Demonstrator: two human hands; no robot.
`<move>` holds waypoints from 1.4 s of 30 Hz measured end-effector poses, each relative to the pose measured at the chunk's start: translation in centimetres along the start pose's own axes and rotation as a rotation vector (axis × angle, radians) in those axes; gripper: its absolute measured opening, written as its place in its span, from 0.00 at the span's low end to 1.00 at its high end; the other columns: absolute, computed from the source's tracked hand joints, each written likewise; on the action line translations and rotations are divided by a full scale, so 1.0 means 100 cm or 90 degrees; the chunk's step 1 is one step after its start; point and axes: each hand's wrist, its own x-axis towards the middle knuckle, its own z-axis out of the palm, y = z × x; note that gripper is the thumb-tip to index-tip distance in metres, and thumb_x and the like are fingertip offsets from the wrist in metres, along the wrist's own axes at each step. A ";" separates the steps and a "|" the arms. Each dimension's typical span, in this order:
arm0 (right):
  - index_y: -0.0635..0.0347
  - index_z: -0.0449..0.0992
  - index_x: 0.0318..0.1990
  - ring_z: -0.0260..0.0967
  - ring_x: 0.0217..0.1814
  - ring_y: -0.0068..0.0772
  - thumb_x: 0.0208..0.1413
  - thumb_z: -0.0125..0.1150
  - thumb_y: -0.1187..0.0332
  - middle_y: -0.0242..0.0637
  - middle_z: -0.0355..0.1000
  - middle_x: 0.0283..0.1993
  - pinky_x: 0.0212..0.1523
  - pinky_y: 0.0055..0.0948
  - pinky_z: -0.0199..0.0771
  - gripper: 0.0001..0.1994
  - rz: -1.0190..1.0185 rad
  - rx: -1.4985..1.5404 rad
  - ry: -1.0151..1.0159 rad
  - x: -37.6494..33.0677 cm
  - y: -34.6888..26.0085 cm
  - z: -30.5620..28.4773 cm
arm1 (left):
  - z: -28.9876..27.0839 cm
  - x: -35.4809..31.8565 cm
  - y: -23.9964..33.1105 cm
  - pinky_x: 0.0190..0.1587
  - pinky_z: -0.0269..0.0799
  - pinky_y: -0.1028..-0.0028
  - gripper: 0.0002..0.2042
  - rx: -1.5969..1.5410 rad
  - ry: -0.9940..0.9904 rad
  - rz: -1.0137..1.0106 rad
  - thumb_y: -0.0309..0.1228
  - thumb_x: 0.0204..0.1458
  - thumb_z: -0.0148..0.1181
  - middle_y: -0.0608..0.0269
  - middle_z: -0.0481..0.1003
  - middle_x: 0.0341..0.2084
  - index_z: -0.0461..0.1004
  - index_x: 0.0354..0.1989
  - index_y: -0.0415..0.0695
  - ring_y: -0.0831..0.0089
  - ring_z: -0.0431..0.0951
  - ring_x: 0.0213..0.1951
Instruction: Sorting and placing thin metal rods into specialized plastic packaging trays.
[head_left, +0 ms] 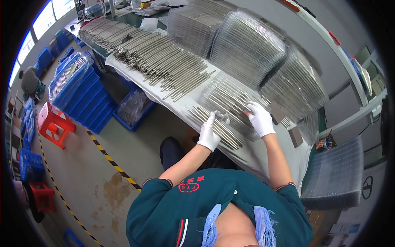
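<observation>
White-gloved, my left hand [210, 133] is closed around a bundle of thin metal rods [227, 135] at the table's front edge. The rods lie side by side and slant down to the right. My right hand [260, 119], also gloved, is over a clear plastic tray [210, 91] with more metal rods [230, 94] in it. Its fingers are curled together, with a reddish fingertip showing; what they grip is blurred and partly hidden. Just right of that hand lies a brown block [276, 113], and a second brown block [295, 136] lies farther right.
A wide pile of metal rods [160, 61] covers the table's left part. Stacks of clear trays [247, 45] stand along the back. Blue crates [84, 92] and a red stool [55, 123] are on the floor at left; another person [31, 80] is far left. A tray stack [335, 173] stands at right.
</observation>
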 end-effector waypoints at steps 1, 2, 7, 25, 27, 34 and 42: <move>0.56 0.74 0.41 0.68 0.45 0.42 0.49 0.57 0.63 0.37 0.70 0.48 0.44 0.33 0.69 0.12 0.005 -0.024 -0.037 0.002 -0.001 -0.002 | -0.001 0.000 0.000 0.47 0.70 0.61 0.10 0.000 -0.001 0.000 0.36 0.56 0.49 0.60 0.66 0.33 0.66 0.36 0.41 0.62 0.71 0.42; 0.56 0.74 0.41 0.68 0.45 0.42 0.49 0.57 0.63 0.37 0.70 0.48 0.44 0.33 0.69 0.12 0.004 -0.024 -0.036 0.003 -0.001 -0.002 | -0.001 0.001 0.000 0.47 0.70 0.61 0.10 -0.001 -0.005 -0.001 0.36 0.56 0.49 0.59 0.66 0.33 0.66 0.36 0.41 0.62 0.71 0.42; 0.52 0.74 0.44 0.67 0.47 0.43 0.48 0.57 0.61 0.36 0.68 0.49 0.46 0.35 0.68 0.14 0.013 -0.007 -0.048 0.008 0.012 0.003 | 0.004 -0.003 0.000 0.48 0.69 0.65 0.09 0.015 -0.020 -0.008 0.35 0.58 0.47 0.63 0.67 0.31 0.65 0.36 0.42 0.66 0.71 0.42; 0.65 0.73 0.37 0.72 0.32 0.28 0.50 0.57 0.49 0.41 0.74 0.31 0.33 0.27 0.70 0.23 0.303 0.581 -0.592 -0.045 -0.046 0.004 | 0.007 -0.006 0.006 0.57 0.60 0.56 0.11 -0.062 -0.094 -0.056 0.32 0.54 0.51 0.65 0.72 0.34 0.70 0.45 0.48 0.62 0.69 0.49; 0.67 0.73 0.36 0.70 0.24 0.25 0.48 0.61 0.50 0.37 0.73 0.27 0.28 0.25 0.67 0.23 0.390 0.770 -0.609 -0.046 -0.049 0.004 | 0.005 -0.008 0.007 0.57 0.61 0.56 0.12 -0.048 -0.106 -0.056 0.33 0.55 0.50 0.63 0.71 0.37 0.68 0.47 0.48 0.61 0.69 0.49; 0.65 0.70 0.31 0.68 0.21 0.26 0.52 0.54 0.57 0.38 0.71 0.22 0.26 0.29 0.69 0.16 0.178 0.372 -0.472 -0.031 -0.051 0.006 | -0.005 0.012 0.000 0.53 0.67 0.59 0.10 -0.065 -0.030 -0.004 0.35 0.58 0.45 0.61 0.67 0.35 0.64 0.44 0.45 0.64 0.72 0.42; 0.64 0.70 0.31 0.67 0.20 0.21 0.55 0.51 0.63 0.34 0.70 0.21 0.23 0.23 0.68 0.11 0.254 0.403 -0.478 -0.032 -0.060 0.005 | 0.003 0.006 -0.006 0.51 0.68 0.58 0.20 0.033 0.077 0.064 0.47 0.57 0.42 0.59 0.67 0.36 0.62 0.48 0.44 0.60 0.70 0.46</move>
